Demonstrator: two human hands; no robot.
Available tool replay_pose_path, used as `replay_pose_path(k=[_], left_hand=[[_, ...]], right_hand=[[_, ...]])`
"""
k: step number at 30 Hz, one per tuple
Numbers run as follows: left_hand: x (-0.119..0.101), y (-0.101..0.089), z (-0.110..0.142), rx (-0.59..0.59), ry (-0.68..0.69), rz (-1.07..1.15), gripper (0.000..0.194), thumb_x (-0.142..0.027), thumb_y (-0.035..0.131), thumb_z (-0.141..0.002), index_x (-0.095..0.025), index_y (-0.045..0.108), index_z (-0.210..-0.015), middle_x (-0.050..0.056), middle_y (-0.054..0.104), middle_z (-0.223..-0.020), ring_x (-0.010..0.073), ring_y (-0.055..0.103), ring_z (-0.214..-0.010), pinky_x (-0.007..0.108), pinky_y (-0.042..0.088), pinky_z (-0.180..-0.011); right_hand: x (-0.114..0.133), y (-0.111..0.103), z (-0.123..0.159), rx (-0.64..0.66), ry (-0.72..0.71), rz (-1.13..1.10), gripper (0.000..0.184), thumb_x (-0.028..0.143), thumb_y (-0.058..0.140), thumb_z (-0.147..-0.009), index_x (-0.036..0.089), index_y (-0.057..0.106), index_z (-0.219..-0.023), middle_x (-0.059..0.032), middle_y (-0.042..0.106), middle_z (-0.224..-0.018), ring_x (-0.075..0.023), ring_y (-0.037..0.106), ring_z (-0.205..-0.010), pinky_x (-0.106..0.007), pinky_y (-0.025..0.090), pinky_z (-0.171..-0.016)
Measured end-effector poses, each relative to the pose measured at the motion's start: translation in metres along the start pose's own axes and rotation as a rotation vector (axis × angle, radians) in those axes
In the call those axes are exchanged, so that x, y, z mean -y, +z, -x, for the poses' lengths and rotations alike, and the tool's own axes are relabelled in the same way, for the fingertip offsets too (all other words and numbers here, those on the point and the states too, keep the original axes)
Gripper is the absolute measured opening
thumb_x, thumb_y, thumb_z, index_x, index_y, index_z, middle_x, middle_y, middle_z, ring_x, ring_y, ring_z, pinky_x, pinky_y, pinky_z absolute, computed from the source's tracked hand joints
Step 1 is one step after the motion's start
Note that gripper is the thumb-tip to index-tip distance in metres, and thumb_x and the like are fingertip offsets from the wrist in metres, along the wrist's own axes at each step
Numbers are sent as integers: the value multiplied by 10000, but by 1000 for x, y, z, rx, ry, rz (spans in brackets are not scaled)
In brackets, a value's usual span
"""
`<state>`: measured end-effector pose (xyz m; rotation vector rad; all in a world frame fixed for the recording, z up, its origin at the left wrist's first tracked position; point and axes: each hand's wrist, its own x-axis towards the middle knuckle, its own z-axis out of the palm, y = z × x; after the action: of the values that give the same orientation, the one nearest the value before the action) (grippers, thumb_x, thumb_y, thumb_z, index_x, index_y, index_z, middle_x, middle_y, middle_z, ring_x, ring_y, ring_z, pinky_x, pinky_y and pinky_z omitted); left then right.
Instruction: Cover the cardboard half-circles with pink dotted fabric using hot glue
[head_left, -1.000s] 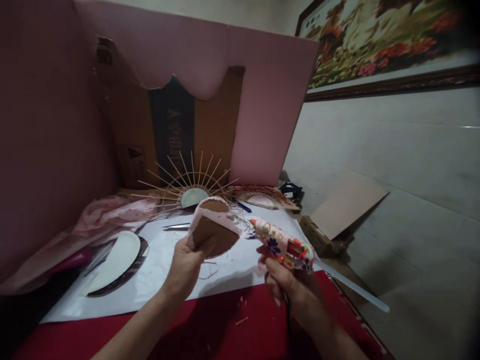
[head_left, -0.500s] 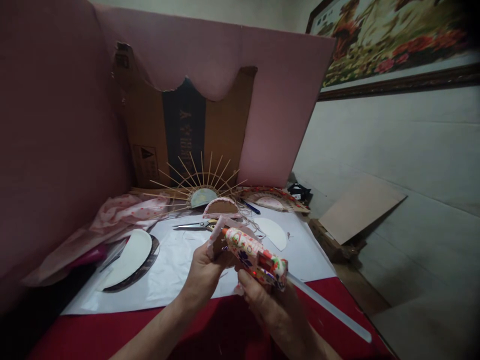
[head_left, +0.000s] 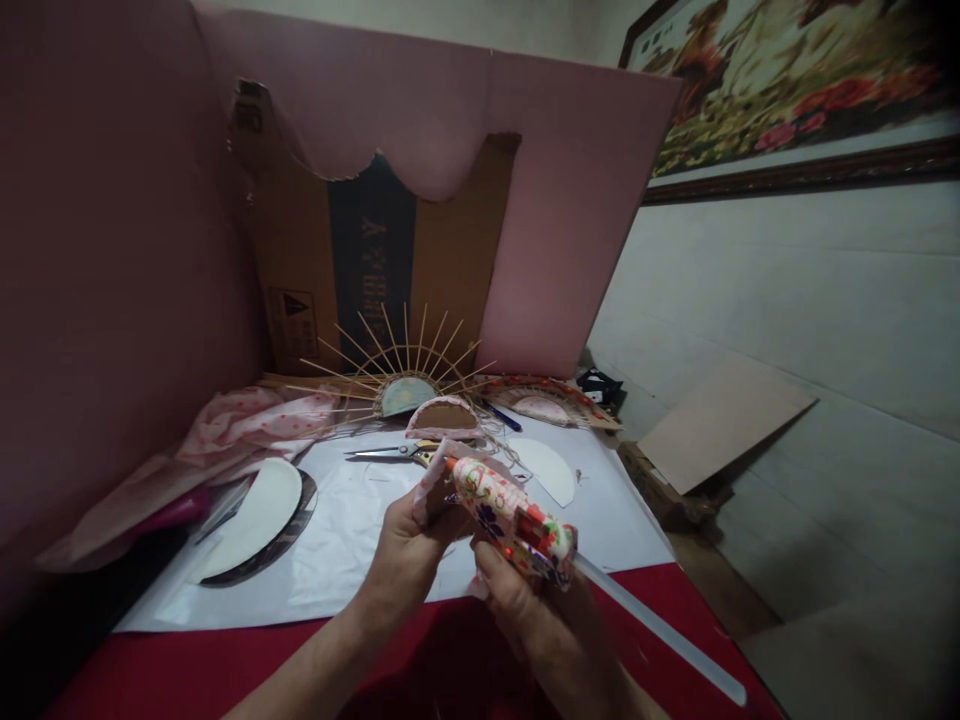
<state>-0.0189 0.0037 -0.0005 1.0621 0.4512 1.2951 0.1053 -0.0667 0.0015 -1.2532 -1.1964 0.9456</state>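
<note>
My left hand [head_left: 405, 550] is closed around a half-round cardboard piece [head_left: 437, 488] edged with pink dotted fabric, held above the white paper. My right hand [head_left: 517, 600] grips a glue gun [head_left: 514, 515] wrapped in flowered paper. Its nozzle touches the top edge of the cardboard piece. A clear glue stick [head_left: 660, 630] juts out of the gun's back toward the lower right.
On the white paper [head_left: 337, 540] lie scissors [head_left: 390, 452], a white half-disc [head_left: 551, 468], and another fabric-edged half-round [head_left: 442, 415]. A stick sunburst [head_left: 397, 385] and pink cloth [head_left: 247, 420] sit behind it. White half-rounds [head_left: 255, 515] lie left. A pink-covered cardboard screen [head_left: 525, 200] rises behind.
My right hand brought the glue gun left from beside the cardboard piece until its nozzle met the piece's edge. My left hand lowered the piece slightly. Little has moved in the last half second.
</note>
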Motion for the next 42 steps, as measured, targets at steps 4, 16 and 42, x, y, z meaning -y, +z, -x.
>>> replay_pose_path(k=[4, 16, 42], left_hand=[[2, -2, -1, -9, -20, 5, 151, -205, 752, -730, -212, 767, -879, 14, 742, -810, 146, 660, -744, 246, 547, -709], [0, 0, 2, -10, -18, -26, 173, -238, 750, -735, -215, 769, -905, 28, 746, -809, 166, 673, -757, 263, 555, -722], [1, -1, 1, -27, -47, -32, 237, -260, 748, -727, -173, 758, -948, 84, 751, -874, 232, 681, -806, 356, 560, -766]], right_hand=[[2, 0, 1, -40, 134, -41, 413, 544, 696, -718, 174, 641, -892, -24, 609, -685, -166, 573, -606, -248, 443, -476], [0, 2, -1, -35, 80, 2, 445, 587, 691, -692, 180, 662, -870, -28, 619, -734, -168, 562, -654, -266, 495, -570], [4, 2, 5, -34, 32, 84, 431, 549, 629, -780, 197, 656, -1027, -67, 625, -884, -195, 589, -729, -296, 516, -612]])
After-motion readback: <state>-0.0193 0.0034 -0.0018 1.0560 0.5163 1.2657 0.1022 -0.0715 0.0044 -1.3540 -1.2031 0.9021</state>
